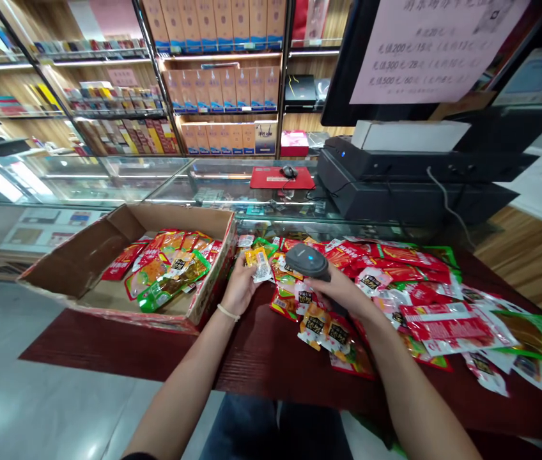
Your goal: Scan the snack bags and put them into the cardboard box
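Yellow packet in left grip, scanner in right grip.

One head-worn camera looks forward and down (quite near) over the table.

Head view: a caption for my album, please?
Left hand holding a yellow-white packet, right hand a grey handheld scanner, beside an open brown cardboard box.

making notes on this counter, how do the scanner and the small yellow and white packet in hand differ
The scanner is dark grey with a blue light; the packet is yellow and whitish. The scanner looks bulkier than the packet. The scanner is in the right grip, the packet in the left grip. Both are held.
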### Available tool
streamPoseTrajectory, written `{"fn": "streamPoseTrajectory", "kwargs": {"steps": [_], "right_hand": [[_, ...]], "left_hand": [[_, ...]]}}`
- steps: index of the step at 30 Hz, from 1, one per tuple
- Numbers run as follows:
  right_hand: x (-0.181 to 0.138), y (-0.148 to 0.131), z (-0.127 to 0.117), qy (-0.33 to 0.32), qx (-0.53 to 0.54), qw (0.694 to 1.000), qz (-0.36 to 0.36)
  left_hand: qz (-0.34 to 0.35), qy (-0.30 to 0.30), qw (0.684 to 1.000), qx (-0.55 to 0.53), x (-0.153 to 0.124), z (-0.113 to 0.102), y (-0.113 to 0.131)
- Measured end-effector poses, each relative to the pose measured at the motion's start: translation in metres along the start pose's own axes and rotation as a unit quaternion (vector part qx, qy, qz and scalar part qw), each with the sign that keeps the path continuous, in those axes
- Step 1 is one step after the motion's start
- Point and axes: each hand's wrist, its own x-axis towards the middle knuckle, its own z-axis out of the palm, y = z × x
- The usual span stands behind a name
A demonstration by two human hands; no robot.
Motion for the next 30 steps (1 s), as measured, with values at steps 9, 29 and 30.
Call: {"fn": "streamPoseTrajectory", "kwargs": {"steps": [9,29,30], "right_hand": [[-0.011,-0.014,0.012,-0.054,-0.039,0.998,0.01],[-0.005,-0.001,0.007,-0.009,0.035,0.999,-0.011],[-0.005,-0.001,0.008,-0.009,0.037,0.999,-0.018]], "left_hand": [[0.042,-0.015,0.999,0.006,0.004,-0.002,-0.003],[0.212,-0.046,0.946,0.239,-0.025,0.029,0.021],[0.241,-0.058,0.926,0.286,-0.034,0.033,0.035]]}}
